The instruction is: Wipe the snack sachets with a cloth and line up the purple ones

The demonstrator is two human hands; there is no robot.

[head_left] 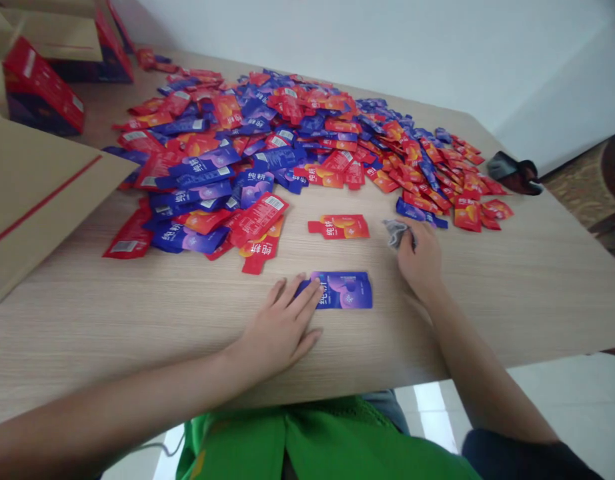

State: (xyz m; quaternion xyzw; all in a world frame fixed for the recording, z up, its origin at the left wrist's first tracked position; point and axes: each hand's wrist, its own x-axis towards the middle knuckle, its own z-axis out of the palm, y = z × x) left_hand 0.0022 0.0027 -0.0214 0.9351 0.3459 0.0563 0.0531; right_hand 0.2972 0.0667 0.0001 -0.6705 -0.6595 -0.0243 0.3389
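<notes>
Left hand (277,330) on pouch (348,291), heap (282,123) beyond, boxes (42,193)

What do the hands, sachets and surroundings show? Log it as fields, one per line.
Left hand: left hand laid over the left end of a blue sachet
Right hand: right hand gripping a grey cloth
Single red: red sachet lying flat beyond the blue one, touched by neither hand
Pile: pile of red and blue sachets spread along the back
Left side: boxes
Far right: dark object, too blurred to identify
Surface: table, pale wood-grain
</notes>
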